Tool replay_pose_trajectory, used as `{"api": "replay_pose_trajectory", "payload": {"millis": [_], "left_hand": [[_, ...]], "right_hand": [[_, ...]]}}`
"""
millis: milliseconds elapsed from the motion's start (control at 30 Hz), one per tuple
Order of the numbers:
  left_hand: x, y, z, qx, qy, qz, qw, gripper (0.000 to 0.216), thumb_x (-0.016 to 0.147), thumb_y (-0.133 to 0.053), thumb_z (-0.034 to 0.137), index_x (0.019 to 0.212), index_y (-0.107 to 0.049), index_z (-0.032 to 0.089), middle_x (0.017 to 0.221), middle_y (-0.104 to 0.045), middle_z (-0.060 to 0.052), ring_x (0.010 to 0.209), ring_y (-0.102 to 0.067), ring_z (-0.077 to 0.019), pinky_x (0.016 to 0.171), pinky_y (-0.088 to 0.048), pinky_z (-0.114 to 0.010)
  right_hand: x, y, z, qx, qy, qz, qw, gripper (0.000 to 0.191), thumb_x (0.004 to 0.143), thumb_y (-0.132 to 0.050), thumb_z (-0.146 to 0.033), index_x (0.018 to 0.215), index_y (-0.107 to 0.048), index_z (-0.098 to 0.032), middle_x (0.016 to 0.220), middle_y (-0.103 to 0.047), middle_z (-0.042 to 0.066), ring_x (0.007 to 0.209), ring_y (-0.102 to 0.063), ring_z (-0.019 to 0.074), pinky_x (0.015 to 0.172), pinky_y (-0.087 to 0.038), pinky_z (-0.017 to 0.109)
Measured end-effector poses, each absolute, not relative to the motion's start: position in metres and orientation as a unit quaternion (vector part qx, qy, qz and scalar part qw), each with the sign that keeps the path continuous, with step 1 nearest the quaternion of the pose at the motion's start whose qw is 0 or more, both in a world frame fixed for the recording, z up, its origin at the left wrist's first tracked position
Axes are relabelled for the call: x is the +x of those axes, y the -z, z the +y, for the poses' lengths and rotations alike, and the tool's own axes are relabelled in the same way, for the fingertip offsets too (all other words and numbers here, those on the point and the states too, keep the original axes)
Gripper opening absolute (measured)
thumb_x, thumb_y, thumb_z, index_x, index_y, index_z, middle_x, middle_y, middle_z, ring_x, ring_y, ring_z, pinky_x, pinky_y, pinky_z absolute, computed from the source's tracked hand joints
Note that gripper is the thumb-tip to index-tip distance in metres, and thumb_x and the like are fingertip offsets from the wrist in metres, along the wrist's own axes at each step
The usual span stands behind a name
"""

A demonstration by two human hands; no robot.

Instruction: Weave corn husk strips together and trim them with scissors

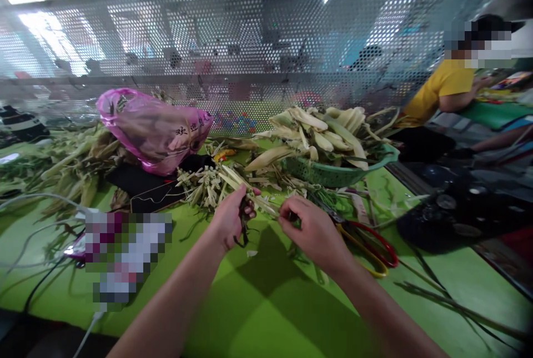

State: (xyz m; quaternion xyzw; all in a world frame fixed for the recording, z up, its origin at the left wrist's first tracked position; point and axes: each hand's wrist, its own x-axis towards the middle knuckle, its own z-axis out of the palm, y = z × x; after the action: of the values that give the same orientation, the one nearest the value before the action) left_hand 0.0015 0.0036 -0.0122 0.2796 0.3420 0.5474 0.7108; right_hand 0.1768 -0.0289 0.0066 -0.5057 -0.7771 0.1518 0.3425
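Left hand (pixel 233 215) fingers closed round pale husk strips (pixel 266 204), above mid-tabletop (pixel 225 313), in from its near edge; right hand (pixel 310 227) fingers pinching their end. Hard tugging could split them.

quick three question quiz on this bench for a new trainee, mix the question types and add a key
1. Multiple choice: What is piled in the green basket?
A) bottles
B) pale husks
C) cables

2. True or false: The scissors with one red and one yellow handle lie nearer the right hand than the left hand.

3. Fill in the blank: The plastic bag with dark lettering is ____ in colour.

Key:
1. B
2. True
3. pink
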Motion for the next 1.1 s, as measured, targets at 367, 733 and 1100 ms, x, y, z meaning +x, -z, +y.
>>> {"api": "replay_pose_trajectory", "payload": {"millis": [367,733,1100], "left_hand": [[0.014,0.013,-0.011,0.379,-0.482,0.383,0.690,0.039,0.073,-0.067,0.051,0.085,-0.064,0.014,0.069,-0.054,0.001,0.058,-0.045,-0.0070,0.057,-0.037,-0.021],[0.016,0.011,-0.017,0.377,-0.495,0.381,0.684,0.044,0.069,-0.067,0.057,0.072,-0.052,0.016,0.062,-0.039,0.006,0.050,-0.034,-0.0046,0.045,-0.025,-0.017],[0.019,0.010,-0.023,0.509,-0.374,0.402,0.663,0.024,0.076,-0.062,0.039,0.076,-0.057,0.016,0.061,-0.041,0.004,0.056,-0.035,-0.0086,0.053,-0.028,-0.022]], "right_hand": [[0.175,0.010,-0.019,-0.451,-0.483,-0.607,0.440,0.021,0.079,-0.064,-0.036,0.092,-0.058,-0.021,0.084,-0.062,0.002,0.077,-0.057,0.0175,0.067,-0.048,0.030],[0.184,-0.006,-0.024,-0.515,-0.221,-0.724,0.402,0.010,0.084,-0.058,-0.029,0.083,-0.063,-0.021,0.077,-0.066,0.000,0.071,-0.059,0.0165,0.066,-0.043,0.027],[0.185,-0.007,-0.019,-0.488,-0.402,-0.656,0.412,0.026,0.081,-0.060,-0.038,0.094,-0.067,-0.018,0.089,-0.069,0.004,0.078,-0.060,0.0187,0.071,-0.046,0.030]]}}
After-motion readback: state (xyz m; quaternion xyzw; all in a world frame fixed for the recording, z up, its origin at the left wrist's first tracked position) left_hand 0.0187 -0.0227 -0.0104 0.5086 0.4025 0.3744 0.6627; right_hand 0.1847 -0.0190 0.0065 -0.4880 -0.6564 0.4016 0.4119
